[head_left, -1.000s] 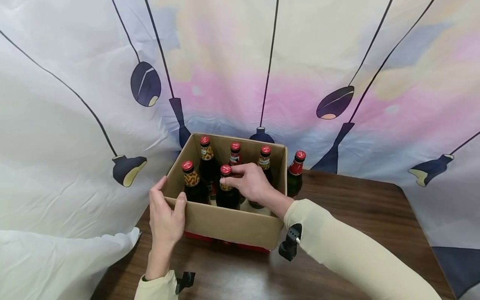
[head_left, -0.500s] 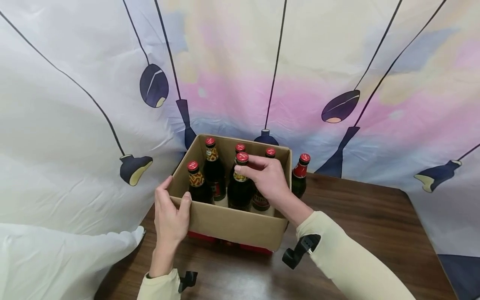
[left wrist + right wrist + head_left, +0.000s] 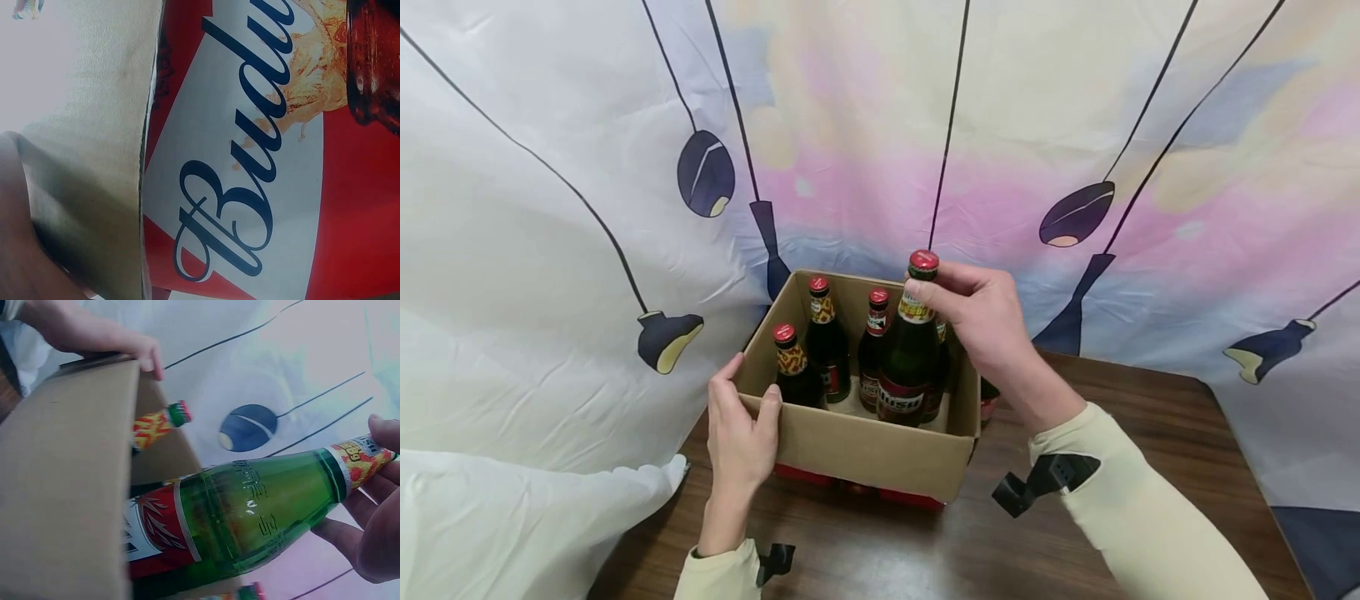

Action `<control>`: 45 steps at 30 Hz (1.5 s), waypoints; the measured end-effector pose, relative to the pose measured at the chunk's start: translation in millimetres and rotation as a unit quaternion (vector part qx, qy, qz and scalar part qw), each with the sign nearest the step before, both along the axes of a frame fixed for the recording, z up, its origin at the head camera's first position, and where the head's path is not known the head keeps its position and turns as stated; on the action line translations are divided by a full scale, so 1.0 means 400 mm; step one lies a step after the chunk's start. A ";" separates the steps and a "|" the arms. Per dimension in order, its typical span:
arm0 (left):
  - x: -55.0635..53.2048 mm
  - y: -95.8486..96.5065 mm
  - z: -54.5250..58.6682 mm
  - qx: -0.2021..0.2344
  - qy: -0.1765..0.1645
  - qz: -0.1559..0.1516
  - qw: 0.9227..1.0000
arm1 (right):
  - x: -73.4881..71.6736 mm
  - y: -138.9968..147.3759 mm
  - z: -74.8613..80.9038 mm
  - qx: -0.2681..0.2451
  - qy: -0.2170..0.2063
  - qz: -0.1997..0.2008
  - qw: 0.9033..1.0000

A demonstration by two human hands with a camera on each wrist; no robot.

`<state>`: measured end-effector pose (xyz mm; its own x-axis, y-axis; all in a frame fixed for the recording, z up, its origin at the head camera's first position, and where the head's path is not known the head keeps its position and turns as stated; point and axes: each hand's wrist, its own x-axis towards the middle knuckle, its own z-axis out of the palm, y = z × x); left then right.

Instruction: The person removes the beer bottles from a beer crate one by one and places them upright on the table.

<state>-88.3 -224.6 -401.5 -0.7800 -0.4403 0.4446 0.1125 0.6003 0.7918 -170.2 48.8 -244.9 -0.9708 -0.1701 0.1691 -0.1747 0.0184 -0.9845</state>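
My right hand (image 3: 988, 317) pinches the neck of a green glass beer bottle (image 3: 904, 358) with a red cap and patterned neck label. The bottle stands upright and raised, its lower part still inside an open cardboard box (image 3: 872, 454). In the right wrist view, the green beer bottle (image 3: 262, 506) rises past the box edge, with a red and white body label. My left hand (image 3: 737, 437) grips the box's near left corner, thumb over the rim. Several other capped bottles stand inside, among them a front left bottle (image 3: 792, 367) and a back left one (image 3: 827, 342).
Another bottle (image 3: 989, 398) stands on the table just right of the box, mostly hidden by my right hand. The dark wooden table (image 3: 1112, 433) extends to the right. A printed cloth (image 3: 865, 125) hangs behind, and white fabric (image 3: 535, 517) bulges at the left.
My right hand has lifted the front bottle by its neck, moving up and to the right, so more of the bottle shows. The left hand keeps its hold on the box.
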 end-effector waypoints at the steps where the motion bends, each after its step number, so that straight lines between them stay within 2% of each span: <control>1: 0.000 0.000 0.000 -0.001 0.000 0.000 1.000 | -0.001 0.007 0.011 -0.004 0.003 0.000 1.000; 11: -0.004 0.001 0.002 -0.001 0.000 0.002 1.000 | 0.003 0.065 0.114 -0.005 0.028 -0.001 1.000; 20: 0.000 -0.002 0.002 0.001 -0.007 0.005 1.000 | 0.005 0.094 0.159 -0.007 0.041 -0.034 0.999; 26: 0.000 -0.002 0.002 0.004 -0.010 0.004 1.000 | 0.010 0.109 0.202 -0.055 0.047 -0.033 0.997; 33: -0.002 -0.002 0.002 -0.004 -0.007 0.007 1.000 | 0.019 0.139 0.271 -0.100 0.080 -0.014 0.992; 39: 0.005 -0.006 0.001 -0.009 -0.012 0.009 1.000 | 0.011 0.196 0.295 -0.128 0.082 -0.012 0.988; 45: 0.009 -0.012 0.003 -0.009 -0.008 0.010 1.000 | -0.003 0.267 0.295 -0.136 0.067 -0.036 0.988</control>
